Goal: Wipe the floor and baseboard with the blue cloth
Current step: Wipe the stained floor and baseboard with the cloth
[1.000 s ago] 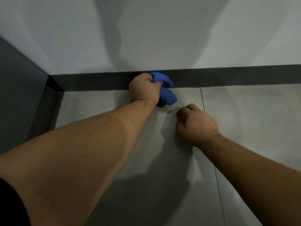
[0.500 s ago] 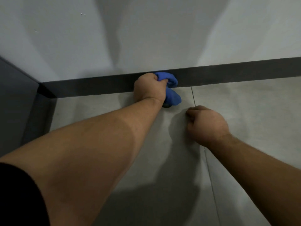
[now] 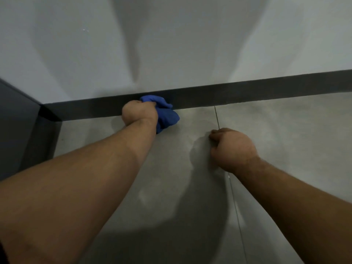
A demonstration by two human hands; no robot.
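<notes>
Right, I'm seeing the left hand [image 3: 140,114] fisting the bunched blue cloth [image 3: 165,116] against the baseboard [image 3: 247,92] where it meets the floor [image 3: 285,130]. The right hand [image 3: 233,149] is resting curled on the tile, holding nothing. The wad is risking skipping the seam, with little fabric touching.

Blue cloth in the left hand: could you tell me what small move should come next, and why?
Probably slide the blue cloth sideways along the baseboard: the left hand presses it into the floor joint, and dark strip runs on to both sides.
</notes>
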